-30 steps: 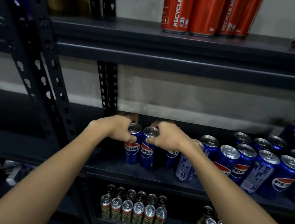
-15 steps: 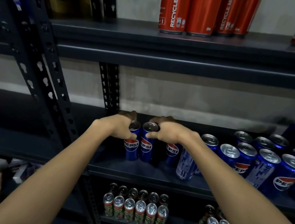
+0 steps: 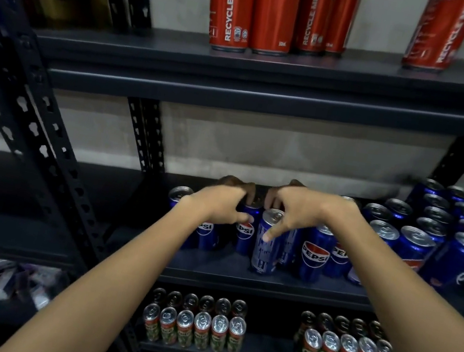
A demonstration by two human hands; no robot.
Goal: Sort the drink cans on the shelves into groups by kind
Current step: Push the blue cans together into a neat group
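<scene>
Two bare forearms, no sleeves, left hand point(image 3: 219, 204), right hand point(image 3: 302, 209)

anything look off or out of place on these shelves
No can is among the wrong kind: red cans on top, blue Pepsi cans in the middle, small cans below. Only the Pepsi can under the right hand leans slightly out of line.

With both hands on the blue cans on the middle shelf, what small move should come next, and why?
Probably slide the front can under the right hand back and left against the can at the left hand. It stands forward of that row, its label side turned away, while the other blue cans stand apart at the right.
</scene>
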